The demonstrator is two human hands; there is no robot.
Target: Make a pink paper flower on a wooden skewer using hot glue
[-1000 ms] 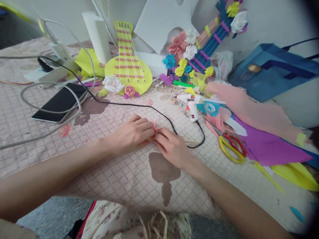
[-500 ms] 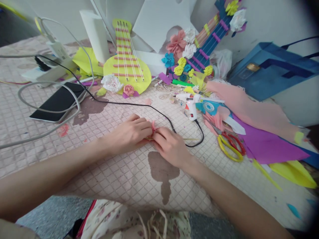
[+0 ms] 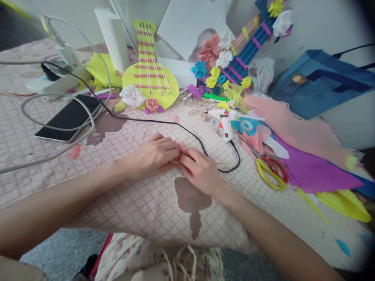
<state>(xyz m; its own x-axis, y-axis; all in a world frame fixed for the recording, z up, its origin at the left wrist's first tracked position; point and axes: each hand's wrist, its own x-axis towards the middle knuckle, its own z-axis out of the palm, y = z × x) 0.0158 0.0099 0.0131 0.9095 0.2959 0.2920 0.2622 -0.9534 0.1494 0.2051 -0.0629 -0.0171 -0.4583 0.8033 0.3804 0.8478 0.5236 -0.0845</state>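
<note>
Between my fingertips, low over the quilted cloth, is a small piece of pink crepe paper (image 3: 181, 148), mostly hidden by the hands. My left hand (image 3: 159, 154) is closed on its left side, fingers bent over it. From the right, my right hand (image 3: 200, 169) pinches the same piece with curled fingers. A thin yellowish stick (image 3: 224, 164) shows to the right of the right hand; part of it seems to run under the fingers. Beyond the hands, a white glue gun (image 3: 226, 127) stands on the table with its black cord looping nearby.
Scissors (image 3: 271, 173) and coloured paper sheets (image 3: 316, 164) lie to the right. A yellow paper guitar (image 3: 150, 84) and a blue flowered one (image 3: 243, 62) lean at the back. At left are a dark phone-like slab (image 3: 68, 119), cables and a power strip (image 3: 55, 82).
Both hands stay in nearly the same place, still on the pink paper, with the fingers shifted only slightly. The whole view has tilted a little.
</note>
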